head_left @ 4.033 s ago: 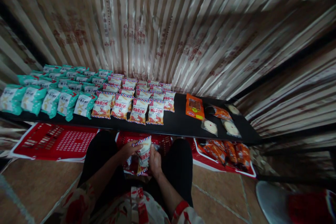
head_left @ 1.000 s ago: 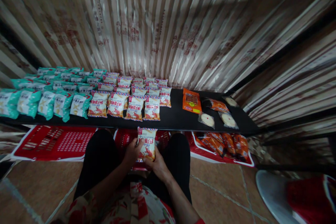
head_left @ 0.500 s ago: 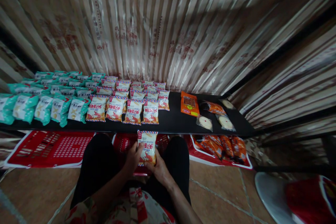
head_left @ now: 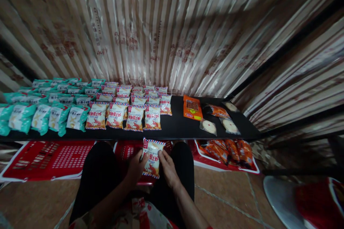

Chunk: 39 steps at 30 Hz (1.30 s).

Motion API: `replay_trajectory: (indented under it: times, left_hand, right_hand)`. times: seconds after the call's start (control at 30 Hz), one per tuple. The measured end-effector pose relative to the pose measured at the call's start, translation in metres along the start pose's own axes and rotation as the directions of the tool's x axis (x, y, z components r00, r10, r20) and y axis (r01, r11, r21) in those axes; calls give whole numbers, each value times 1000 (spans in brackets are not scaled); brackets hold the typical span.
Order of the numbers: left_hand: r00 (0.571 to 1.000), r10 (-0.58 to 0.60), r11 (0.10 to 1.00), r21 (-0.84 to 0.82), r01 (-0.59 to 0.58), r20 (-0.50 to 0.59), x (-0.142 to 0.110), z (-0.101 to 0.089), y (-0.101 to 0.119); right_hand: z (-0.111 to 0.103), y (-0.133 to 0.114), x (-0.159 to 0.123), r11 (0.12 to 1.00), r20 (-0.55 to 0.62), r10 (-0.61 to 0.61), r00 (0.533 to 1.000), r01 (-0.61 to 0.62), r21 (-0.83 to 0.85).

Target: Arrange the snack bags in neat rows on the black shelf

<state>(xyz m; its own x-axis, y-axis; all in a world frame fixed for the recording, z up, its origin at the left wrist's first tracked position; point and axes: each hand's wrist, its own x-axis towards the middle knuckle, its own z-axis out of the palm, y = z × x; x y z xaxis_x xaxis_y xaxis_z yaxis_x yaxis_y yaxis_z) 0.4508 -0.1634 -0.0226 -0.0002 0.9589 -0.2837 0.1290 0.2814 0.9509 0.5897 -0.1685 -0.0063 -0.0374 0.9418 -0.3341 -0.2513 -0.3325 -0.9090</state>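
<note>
Over my lap, just in front of the shelf edge, a white-and-orange snack bag with a striped border is held between both hands, its printed front facing me. My left hand grips its left side. On the opposite side, my right hand has its fingers and thumb closed at the edge. Behind it, rows of matching snack bags stand on the black shelf. To their left are several rows of teal snack bags.
An orange packet, a dark orange packet and round pale cakes in clear wrap lie on the shelf's right. Below are a red basket and another basket holding orange packets. A striped curtain hangs behind.
The held snack bag has tilted and shifted slightly down and right. My right hand has moved from its lower corner up along its right side. The view has shifted a little.
</note>
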Motion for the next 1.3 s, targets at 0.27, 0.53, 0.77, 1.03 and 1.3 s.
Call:
replay_trajectory:
  times: [0.27,0.53,0.77,1.03,1.3]
  left_hand:
    - [996,86,985,147,-90,30,-3,0,16]
    - [980,174,914,354,-197,95,-3,2,15]
    - [986,104,942,306,-141,134,-4,8,18]
    - [987,81,974,199,-109,141,4,17,23]
    - [995,74,985,152,-84,74,26,31,32]
  right_hand:
    - [-2,-15,10,998,-36,-3,999,5,58]
    - [-13,-17,15,988,-104,119,988,-107,108]
    - [-18,-6,25,992,-216,87,972,-65,107]
    - [-19,-20,22,976,-119,101,988,-75,205]
    - [-22,-21,14,975,-51,1,999,10,220]
